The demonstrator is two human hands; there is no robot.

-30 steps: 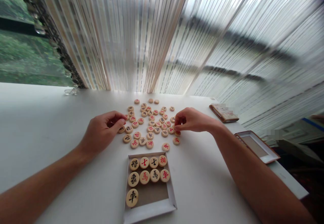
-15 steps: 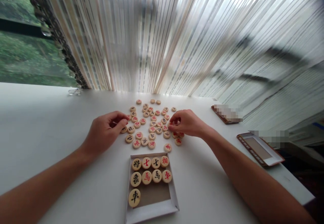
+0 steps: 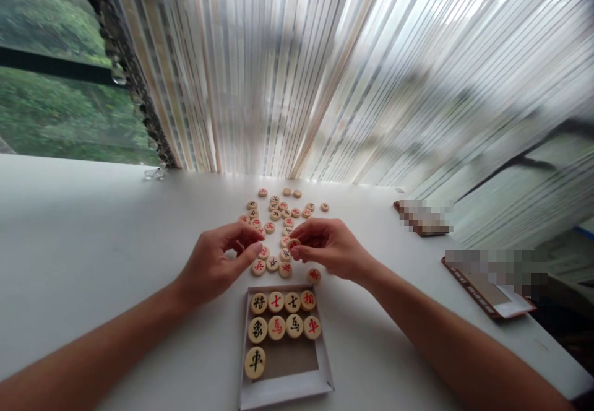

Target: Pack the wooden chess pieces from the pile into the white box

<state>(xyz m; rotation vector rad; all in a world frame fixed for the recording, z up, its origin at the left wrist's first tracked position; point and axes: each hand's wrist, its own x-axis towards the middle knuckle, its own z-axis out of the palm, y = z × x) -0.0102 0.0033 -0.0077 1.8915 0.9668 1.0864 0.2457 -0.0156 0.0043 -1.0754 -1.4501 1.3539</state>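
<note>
My right hand (image 3: 327, 247) pinches a round wooden Chinese chess piece (image 3: 293, 244) with a red character, tilted between thumb and fingers above the scattered pieces. Across from it my left hand (image 3: 227, 256) hovers at the left side of the scatter, thumb and forefinger slightly apart, nothing visible between them. Several loose Chinese chess pieces (image 3: 270, 228) in red and black lie on the table, some hidden behind my hands. Nearer me sits a shallow open box (image 3: 292, 389) with two full rows of pieces and a black-lettered piece (image 3: 255, 363) at the left of the third row.
One red-lettered piece (image 3: 314, 275) lies by the box's upper right corner. To the right are a box lid (image 3: 487, 290) and a brown-edged flat item (image 3: 420, 220), both partly blurred out. A string curtain (image 3: 260, 89) hangs along the white table's (image 3: 93, 244) far edge.
Both hands have moved inward and closer together. My right hand has brought a red-lettered piece leftward over the scatter. The camera view has shifted slightly.
</note>
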